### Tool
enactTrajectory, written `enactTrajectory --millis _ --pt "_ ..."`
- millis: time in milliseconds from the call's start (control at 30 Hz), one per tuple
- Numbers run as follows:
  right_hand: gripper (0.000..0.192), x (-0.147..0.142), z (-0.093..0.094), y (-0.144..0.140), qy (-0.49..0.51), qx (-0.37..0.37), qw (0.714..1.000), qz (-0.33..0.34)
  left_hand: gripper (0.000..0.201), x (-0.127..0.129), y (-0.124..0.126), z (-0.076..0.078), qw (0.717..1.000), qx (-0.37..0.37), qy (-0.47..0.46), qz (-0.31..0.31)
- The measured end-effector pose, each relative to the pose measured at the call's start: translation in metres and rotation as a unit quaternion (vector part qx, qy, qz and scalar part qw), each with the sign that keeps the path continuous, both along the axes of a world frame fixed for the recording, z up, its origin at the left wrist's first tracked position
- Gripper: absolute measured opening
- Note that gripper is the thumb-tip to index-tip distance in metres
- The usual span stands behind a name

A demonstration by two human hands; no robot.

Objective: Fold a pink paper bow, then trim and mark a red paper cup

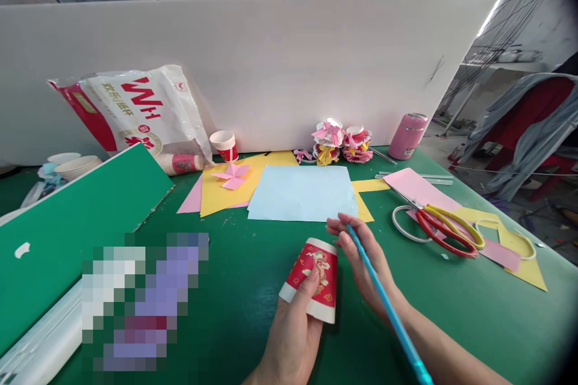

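My left hand [295,319] is closed around a red and white paper cup [327,280], tipped with its wide end toward me. Its thumb lies across the printed side. Just right of the cup, my right hand [363,258] has its fingers bent loosely. A long, thin blue stick [383,295] runs from between its thumb and index finger back toward me, passing over the forearm. Beyond both hands lies a sheet of light blue paper [302,192] on top of yellow paper [221,192].
Scissors with red and yellow handles [447,228] lie at right on coloured paper. Decorated cups [328,141] and a pink bottle [407,137] stand along the white partition [271,60]. A bag of cups [135,108] and a green board [85,228] occupy the left.
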State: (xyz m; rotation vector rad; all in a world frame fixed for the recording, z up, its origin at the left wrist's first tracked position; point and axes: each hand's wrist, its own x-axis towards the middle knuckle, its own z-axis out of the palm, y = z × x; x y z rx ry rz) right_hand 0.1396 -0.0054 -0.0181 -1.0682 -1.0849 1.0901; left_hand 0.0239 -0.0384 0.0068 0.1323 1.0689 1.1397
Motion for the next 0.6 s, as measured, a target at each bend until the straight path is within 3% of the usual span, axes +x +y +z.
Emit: enactTrajectory --millis 133,367,600 --pt "0.03 0.006 0.002 0.004 0.017 0.01 0.999 -0.038 0.031 -0.002 0.003 -0.005 1.0 -0.004 0.012 0.025" --pt "0.033 0.003 0.008 -0.003 0.035 -0.012 0.998 0.042 0.034 0.001 0.002 -0.012 0.999 0.031 -0.024 0.007" --pt "0.028 -0.006 0.003 -0.008 -0.03 -0.032 0.998 0.049 0.033 0.001 0.002 -0.015 0.998 0.044 -0.047 -0.027"
